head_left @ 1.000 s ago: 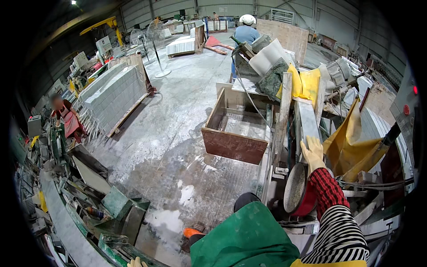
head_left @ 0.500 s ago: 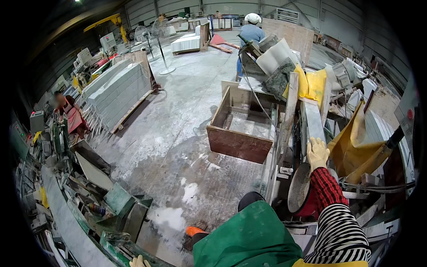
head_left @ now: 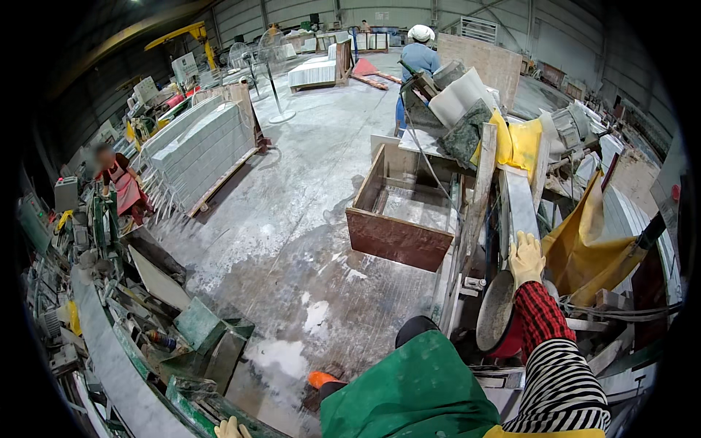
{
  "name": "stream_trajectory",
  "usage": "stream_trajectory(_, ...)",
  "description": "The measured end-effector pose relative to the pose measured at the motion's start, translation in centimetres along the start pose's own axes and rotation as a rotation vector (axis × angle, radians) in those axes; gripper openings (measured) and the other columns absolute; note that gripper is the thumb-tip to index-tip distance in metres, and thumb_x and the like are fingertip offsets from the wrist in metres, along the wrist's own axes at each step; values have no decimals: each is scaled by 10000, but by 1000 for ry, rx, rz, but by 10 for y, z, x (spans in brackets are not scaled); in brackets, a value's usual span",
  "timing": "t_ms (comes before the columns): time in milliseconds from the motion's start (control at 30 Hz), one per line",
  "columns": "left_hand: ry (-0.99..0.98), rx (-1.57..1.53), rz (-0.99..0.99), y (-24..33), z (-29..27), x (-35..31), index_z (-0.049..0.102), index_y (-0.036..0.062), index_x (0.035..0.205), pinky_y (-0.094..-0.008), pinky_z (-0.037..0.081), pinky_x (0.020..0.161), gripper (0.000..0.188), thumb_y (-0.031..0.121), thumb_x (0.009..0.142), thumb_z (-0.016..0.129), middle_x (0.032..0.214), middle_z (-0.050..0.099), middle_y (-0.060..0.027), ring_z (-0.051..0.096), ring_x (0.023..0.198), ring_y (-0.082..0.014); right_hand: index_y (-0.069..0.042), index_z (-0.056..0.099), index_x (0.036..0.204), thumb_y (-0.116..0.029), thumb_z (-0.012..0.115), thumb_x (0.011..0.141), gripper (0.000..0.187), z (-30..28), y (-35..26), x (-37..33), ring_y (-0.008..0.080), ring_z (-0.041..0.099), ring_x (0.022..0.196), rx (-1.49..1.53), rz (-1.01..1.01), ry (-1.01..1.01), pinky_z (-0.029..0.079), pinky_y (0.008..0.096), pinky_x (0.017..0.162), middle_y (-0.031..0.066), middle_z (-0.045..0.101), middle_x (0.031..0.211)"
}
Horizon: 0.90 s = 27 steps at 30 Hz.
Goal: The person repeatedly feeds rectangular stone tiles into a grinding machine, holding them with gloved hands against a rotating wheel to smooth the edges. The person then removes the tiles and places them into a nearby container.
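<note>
My right hand [head_left: 526, 260], in a cream glove, lies with its fingers stretched forward on the near end of a narrow white stone strip [head_left: 521, 206]. The strip runs away from me under yellow flaps [head_left: 521, 144] on a dusty machine. Beside my right wrist is a round, grey-faced bucket-like thing [head_left: 493, 312] with a red side. Only part of my gloved left hand [head_left: 231, 428] shows at the lower edge. Its fingers look apart, near a green metal frame [head_left: 208, 409], with no held thing visible; whether it touches the frame I cannot tell.
An open wooden box [head_left: 399, 238] stands left of the machine. Stacked pale slabs [head_left: 198, 152] and a standing fan [head_left: 279, 87] are farther left. One person [head_left: 418, 58] stands beyond the machine, another [head_left: 122, 186] at far left. A yellow sheet [head_left: 588, 244] hangs at right.
The whole view has shifted slightly, so things appear a little lower and farther right. My right hand stays on the stone strip.
</note>
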<state>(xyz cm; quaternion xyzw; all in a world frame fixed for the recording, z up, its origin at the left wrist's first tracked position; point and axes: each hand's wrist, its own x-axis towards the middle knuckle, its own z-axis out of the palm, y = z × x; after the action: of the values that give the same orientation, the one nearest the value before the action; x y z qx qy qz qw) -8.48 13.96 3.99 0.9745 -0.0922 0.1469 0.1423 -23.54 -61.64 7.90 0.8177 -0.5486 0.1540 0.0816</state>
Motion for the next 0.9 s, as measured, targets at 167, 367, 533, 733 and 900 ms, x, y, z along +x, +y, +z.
stream_trajectory(167,-58,-35,-60,1,2,0,683,88,1210,-491,434,1061,296,179,928,667,1264,635,-237,540,1213,-434,-161,553,1254,-345,594,940,366,0,12,-1,290,510,1225,5,-15,-16,497,564,939,76,542,1229)
stream_trajectory(367,-82,58,-64,-7,2,-2,681,94,1222,-487,421,1078,308,236,954,631,1299,621,-223,527,1231,-437,-104,590,1243,-291,655,904,392,-9,18,-31,318,547,1187,64,-103,66,494,442,977,124,591,1193)
stream_trajectory(533,-105,85,-87,5,-5,1,688,93,1211,-494,422,1070,303,241,953,632,1289,622,-229,527,1219,-439,-82,588,1357,-323,653,912,510,-45,16,-78,357,477,1341,140,-38,-103,392,420,1126,214,538,1417)
stream_trajectory(733,-65,64,-31,-2,-2,-1,695,73,1191,-504,437,1038,298,231,942,649,1257,629,-242,542,1177,-441,-116,598,1326,-356,636,911,480,-47,36,-100,373,480,1305,122,-33,-155,421,474,1069,205,510,1413)
stream_trajectory(900,-30,85,22,1,0,2,703,61,1162,-504,455,1007,281,216,931,661,1229,637,-247,563,1130,-442,-113,584,1315,-390,602,920,483,13,79,-96,415,550,1160,24,-168,106,464,513,948,189,556,1311)
